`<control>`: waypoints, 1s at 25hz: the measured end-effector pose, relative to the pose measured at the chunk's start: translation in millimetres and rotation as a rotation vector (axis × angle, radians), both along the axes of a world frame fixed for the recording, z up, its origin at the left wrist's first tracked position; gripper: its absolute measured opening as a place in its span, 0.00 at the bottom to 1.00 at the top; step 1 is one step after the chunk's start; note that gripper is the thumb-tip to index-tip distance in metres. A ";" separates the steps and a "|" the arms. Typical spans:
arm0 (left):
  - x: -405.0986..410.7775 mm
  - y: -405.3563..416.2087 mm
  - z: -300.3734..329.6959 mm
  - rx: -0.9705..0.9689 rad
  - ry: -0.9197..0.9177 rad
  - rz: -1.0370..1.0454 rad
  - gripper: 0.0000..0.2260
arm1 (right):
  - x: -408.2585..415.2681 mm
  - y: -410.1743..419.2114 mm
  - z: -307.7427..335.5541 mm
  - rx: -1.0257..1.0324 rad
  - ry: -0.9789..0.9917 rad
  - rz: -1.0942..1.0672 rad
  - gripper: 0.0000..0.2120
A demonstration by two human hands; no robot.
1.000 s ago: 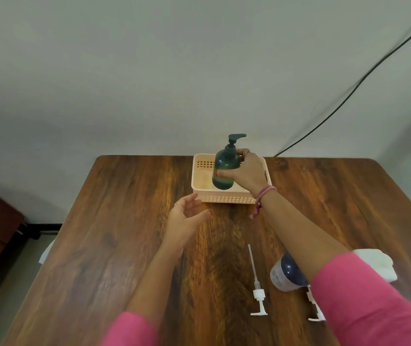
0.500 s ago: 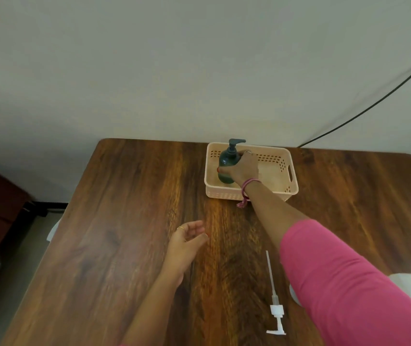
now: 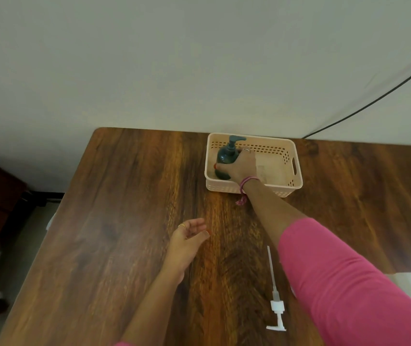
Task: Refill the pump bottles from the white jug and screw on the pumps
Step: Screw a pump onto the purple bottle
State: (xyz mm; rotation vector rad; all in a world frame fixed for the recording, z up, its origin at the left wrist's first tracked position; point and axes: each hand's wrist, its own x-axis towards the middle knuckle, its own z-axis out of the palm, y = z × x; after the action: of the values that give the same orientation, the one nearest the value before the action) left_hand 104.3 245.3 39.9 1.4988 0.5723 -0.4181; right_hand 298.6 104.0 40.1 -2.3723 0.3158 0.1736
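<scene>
Dark wooden table (image 3: 129, 221) against a pale wall. Upper centre of the frame, the right hand (image 3: 241, 168) curls its fingers round the green pump bottle (image 3: 226, 158), upright inside the left end of the beige basket (image 3: 291, 168). Lower centre, the left hand (image 3: 187, 242) hovers, fingers loosely spread, holding nothing. A white pump (image 3: 275, 298) lies lower right.

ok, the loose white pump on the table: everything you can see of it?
The white pump looks like plastic: a long thin dip tube running away from the camera, a ribbed collar, then the nozzle head at the near end, spout pointing left. It is not screwed onto any bottle and lies flat on the wooden table, near the front edge, just left of the pink sleeve. Neither hand touches it; whether the sleeve brushes it cannot be told.
</scene>
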 end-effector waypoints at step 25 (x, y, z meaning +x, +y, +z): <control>-98.5 -100.5 1.5 0.106 -0.039 -0.190 0.12 | -309.9 -145.8 -30.3 -0.494 -0.034 0.760 0.21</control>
State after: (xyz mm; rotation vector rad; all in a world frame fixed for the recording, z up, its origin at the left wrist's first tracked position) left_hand 5.7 144.8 41.4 1.6669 0.4284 -0.5105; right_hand -11.2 -41.8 9.8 -2.8687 -0.6503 0.4454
